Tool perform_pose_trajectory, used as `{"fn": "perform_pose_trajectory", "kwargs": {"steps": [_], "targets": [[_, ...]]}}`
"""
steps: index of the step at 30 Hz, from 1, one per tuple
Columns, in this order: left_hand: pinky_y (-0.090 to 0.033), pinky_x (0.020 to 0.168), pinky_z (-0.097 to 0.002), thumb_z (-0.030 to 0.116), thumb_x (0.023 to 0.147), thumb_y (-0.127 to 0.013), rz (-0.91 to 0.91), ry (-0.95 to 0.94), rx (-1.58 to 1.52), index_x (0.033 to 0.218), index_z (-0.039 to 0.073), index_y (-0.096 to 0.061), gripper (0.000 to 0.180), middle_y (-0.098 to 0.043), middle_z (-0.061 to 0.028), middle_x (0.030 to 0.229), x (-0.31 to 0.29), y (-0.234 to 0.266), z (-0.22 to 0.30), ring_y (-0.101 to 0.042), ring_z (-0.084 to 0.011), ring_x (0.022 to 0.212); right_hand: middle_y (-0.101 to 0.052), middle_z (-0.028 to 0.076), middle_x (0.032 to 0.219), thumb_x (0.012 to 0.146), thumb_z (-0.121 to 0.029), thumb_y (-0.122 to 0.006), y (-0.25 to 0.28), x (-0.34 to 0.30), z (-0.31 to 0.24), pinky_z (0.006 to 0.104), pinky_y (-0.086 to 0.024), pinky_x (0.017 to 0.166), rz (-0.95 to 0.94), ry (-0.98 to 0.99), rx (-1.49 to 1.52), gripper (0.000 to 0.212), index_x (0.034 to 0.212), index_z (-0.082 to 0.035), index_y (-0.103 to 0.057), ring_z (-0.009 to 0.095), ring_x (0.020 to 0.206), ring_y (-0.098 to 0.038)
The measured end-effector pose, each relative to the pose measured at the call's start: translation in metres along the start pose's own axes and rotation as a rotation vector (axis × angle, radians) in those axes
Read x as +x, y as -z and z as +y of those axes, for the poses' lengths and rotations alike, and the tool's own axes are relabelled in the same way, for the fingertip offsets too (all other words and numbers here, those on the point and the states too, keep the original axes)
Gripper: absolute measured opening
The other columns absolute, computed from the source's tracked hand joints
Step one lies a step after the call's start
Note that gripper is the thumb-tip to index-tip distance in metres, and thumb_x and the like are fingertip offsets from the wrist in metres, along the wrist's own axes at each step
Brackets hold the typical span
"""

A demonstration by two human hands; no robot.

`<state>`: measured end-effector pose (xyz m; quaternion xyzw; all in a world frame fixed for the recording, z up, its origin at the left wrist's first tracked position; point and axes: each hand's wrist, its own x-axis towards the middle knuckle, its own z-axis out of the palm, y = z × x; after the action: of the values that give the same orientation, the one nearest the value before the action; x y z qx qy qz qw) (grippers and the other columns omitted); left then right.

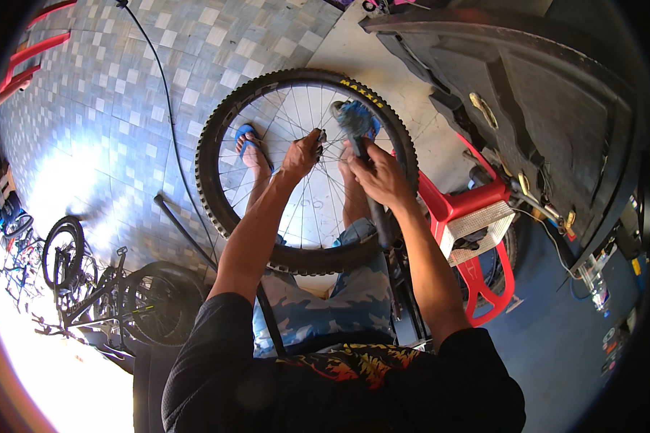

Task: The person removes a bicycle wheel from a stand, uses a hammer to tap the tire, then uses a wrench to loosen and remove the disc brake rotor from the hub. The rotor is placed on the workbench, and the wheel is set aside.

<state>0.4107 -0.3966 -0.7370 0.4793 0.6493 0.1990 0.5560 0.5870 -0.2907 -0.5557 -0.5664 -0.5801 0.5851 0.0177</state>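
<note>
A bicycle wheel with a knobby black tyre point(211, 191) is in front of me, over my shins and feet. My left hand point(301, 154) is closed at its hub, around a small dark part; whether this is the axle end or a separate piece, I cannot tell. Just right of the hub, my right hand point(380, 175) grips a mallet-like tool point(384, 227) by its thick black handle. Its greyish head points away from me, above the spokes and near the rim's far right side. Blue flip-flops point(246, 130) are on my feet, seen through the spokes.
Close on the right stands a red plastic stool point(477, 202) with a pale basket-like box. Beyond it rises a large dark panel point(549, 94). A black cable point(167, 101) crosses the tiled floor at left. Bicycles point(112, 296) stand at lower left, and red chairs point(40, 50) far left.
</note>
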Motion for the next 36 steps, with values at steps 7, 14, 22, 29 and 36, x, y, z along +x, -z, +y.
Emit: {"fn": "perform_pose_trajectory", "kwargs": {"steps": [7,14,22,29,36], "targets": [[-0.050,0.068,-0.0491,0.013,0.100,-0.056,0.030,-0.026,-0.036,0.115,0.007,-0.058,0.017,-0.067,-0.0228,0.083,-0.001,0.003,0.006,-0.068,-0.0453,0.083,-0.066,0.031,0.098,0.105,-0.029,-0.055,0.001,-0.003,-0.034,0.0541,-0.054,0.072,0.253,0.123,-0.393,0.037,0.123,0.002,-0.050,0.048,0.084,-0.068],[-0.051,0.067,-0.0490,0.009,0.100,-0.054,0.005,-0.030,-0.036,0.111,0.007,-0.059,0.013,-0.067,-0.0242,0.081,0.000,0.001,0.001,-0.068,-0.0460,0.081,-0.068,0.026,0.092,0.104,-0.028,-0.055,-0.028,-0.003,-0.018,0.0468,-0.059,0.056,0.288,0.135,-0.501,0.036,0.126,-0.001,-0.049,0.042,0.068,-0.070],[-0.051,0.065,-0.0500,0.008,0.099,-0.055,0.019,-0.041,-0.018,0.112,0.006,-0.058,0.013,-0.067,-0.0250,0.082,0.000,-0.001,0.000,-0.067,-0.0471,0.080,-0.068,0.025,0.093,0.103,-0.031,-0.056,-0.012,-0.001,-0.018,0.0487,-0.058,0.057,0.295,0.129,-0.608,0.035,0.124,-0.003,-0.052,0.041,0.069,-0.071],[-0.053,0.066,-0.0500,0.007,0.097,-0.056,0.012,-0.034,-0.001,0.111,0.006,-0.059,0.015,-0.069,-0.0249,0.087,0.000,-0.007,-0.013,-0.068,-0.0461,0.081,-0.068,0.025,0.089,0.103,-0.030,-0.056,-0.030,0.001,-0.015,0.0446,-0.056,0.049,0.186,0.046,-0.534,0.031,0.119,-0.004,-0.052,0.039,0.063,-0.070],[-0.052,0.068,-0.0548,0.014,0.095,-0.059,-0.070,-0.089,0.115,0.101,0.004,-0.062,0.012,-0.068,-0.0255,0.082,-0.002,-0.007,-0.032,-0.068,-0.0472,0.083,-0.068,0.028,0.089,0.104,-0.030,-0.054,-0.029,-0.013,-0.007,0.0478,-0.058,0.058,0.066,-0.011,-0.589,0.031,0.120,-0.004,-0.051,0.041,0.068,-0.070]]}}
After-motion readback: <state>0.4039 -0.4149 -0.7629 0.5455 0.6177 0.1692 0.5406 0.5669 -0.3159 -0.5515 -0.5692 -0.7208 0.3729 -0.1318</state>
